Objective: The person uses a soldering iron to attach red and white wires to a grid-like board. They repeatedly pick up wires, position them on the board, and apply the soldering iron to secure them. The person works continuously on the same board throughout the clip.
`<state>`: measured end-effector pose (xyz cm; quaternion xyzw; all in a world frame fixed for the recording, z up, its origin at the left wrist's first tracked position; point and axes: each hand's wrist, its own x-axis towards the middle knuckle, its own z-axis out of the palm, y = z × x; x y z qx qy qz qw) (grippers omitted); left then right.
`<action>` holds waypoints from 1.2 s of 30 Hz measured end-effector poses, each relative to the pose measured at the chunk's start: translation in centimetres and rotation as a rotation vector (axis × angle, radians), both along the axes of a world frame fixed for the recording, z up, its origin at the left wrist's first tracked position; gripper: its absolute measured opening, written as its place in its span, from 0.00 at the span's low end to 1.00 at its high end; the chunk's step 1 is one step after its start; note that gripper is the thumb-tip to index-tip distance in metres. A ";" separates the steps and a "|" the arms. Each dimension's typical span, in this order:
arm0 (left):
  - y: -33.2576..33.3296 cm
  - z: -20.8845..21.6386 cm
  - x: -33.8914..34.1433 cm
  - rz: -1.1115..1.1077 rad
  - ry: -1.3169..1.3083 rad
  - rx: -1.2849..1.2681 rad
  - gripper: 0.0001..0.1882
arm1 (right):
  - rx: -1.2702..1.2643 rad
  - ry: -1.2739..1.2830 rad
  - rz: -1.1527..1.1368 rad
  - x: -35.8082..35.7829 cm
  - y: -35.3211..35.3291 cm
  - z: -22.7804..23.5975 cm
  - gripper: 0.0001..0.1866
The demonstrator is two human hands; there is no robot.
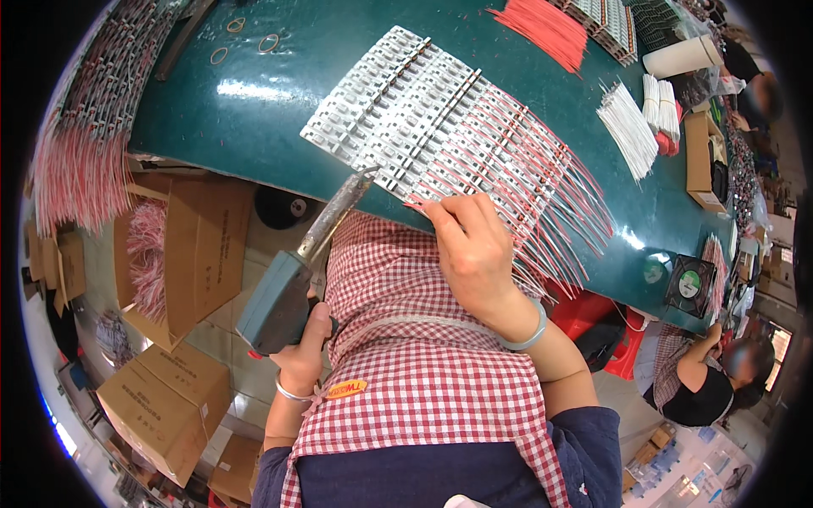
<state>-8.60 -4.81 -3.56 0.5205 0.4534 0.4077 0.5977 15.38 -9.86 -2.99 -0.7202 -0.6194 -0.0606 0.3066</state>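
My left hand point(306, 345) is wrapped round the handle of a grey-blue soldering gun point(278, 296). Its long metal barrel slants up to the near edge of a panel of small white modules point(373, 93), where the tip lies over or very near the edge. My right hand point(476, 258) is pinched at that same edge, right of the tip, on the end of a thin red wire point(412, 205). Rows of red and white wires point(584, 212) run across the panel's right part and hang past it. The fingertips partly hide the wire end.
The panel rests on a green table point(220, 127). Red wires point(546, 30) and white wire bundles point(627, 127) lie farther back. Wired panels point(93, 127) hang over the left edge, above cardboard boxes point(174, 406). A small fan point(690, 284) stands at right, near a seated person point(699, 381).
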 end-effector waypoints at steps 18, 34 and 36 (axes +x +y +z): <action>3.6 1.3 5.0 0.221 -0.065 -0.082 0.16 | 0.063 -0.180 -0.096 20.6 9.2 0.9 0.12; 4.9 4.6 9.9 0.133 -0.098 0.045 0.19 | -0.137 0.066 0.368 8.7 3.3 1.0 0.09; 5.9 5.5 10.2 0.138 -0.048 0.121 0.18 | -0.197 0.076 0.378 8.9 2.9 1.4 0.07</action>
